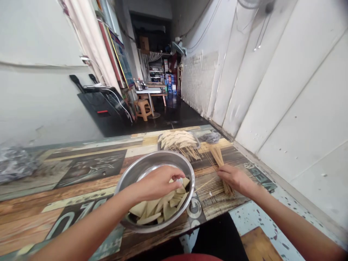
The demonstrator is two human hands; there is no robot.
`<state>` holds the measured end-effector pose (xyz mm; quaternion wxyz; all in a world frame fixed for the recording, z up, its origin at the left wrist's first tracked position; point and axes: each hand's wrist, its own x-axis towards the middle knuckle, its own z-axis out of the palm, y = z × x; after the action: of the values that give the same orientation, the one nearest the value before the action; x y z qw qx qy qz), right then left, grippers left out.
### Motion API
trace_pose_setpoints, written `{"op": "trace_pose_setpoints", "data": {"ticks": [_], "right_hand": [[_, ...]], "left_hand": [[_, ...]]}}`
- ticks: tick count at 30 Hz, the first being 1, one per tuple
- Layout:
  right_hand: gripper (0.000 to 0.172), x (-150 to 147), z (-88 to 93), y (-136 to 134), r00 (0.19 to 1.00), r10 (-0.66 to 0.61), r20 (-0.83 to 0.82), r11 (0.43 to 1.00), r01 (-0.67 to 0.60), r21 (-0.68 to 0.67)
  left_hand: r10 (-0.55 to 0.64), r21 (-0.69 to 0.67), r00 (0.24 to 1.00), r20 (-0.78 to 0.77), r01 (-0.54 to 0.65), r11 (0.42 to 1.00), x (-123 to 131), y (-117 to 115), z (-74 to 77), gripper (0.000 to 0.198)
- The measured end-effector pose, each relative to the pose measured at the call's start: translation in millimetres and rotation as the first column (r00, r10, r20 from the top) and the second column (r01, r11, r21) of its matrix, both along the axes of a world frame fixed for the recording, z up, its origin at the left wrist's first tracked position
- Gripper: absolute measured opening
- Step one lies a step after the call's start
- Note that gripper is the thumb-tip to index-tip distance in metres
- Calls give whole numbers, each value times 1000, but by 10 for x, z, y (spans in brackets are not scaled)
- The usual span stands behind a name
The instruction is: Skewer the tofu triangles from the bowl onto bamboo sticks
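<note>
Left hand point(161, 180) curls over slices point(152, 208), hold unclear. Right hand point(236, 178) pinches sticks point(216, 155), presumably laid right of the bowl point(154, 228) for reach.

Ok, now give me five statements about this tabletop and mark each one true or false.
1. The left hand is over the metal bowl. True.
2. The bowl holds whole round fruit. False: it holds pale, flat pieces.
3. The right hand is at a bundle of thin sticks. True.
4. The bundle lies left of the bowl. False: it lies to the bowl's right.
5. The tray of skewered pieces sits beyond the bowl. True.
</note>
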<state>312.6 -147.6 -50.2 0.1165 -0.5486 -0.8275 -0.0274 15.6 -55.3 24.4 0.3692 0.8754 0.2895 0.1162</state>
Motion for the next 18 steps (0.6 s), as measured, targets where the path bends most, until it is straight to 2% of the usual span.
{"op": "trace_pose_setpoints", "data": {"ticks": [3,6,9,12,18], "right_hand": [[17,138,-113,-86,999,11,-40,999,-10,50],[16,304,-151,-173,989,-63,-132,989,79,122],[16,430,-100,-231,945,-193,-265,952,245,182],[17,464,-39,-247,878,-286,-385,909,375,181],[19,361,-34,-226,769,-315,-556,877,460,140]], "left_hand": [[-33,155,970,-242,72,985,21,-29,0,34],[-10,223,934,-358,96,970,49,-49,-25,38],[13,266,923,-386,97,959,86,-37,-70,38],[35,293,924,-380,84,952,132,16,-111,36],[27,251,918,-395,79,965,171,104,-151,29]]}}
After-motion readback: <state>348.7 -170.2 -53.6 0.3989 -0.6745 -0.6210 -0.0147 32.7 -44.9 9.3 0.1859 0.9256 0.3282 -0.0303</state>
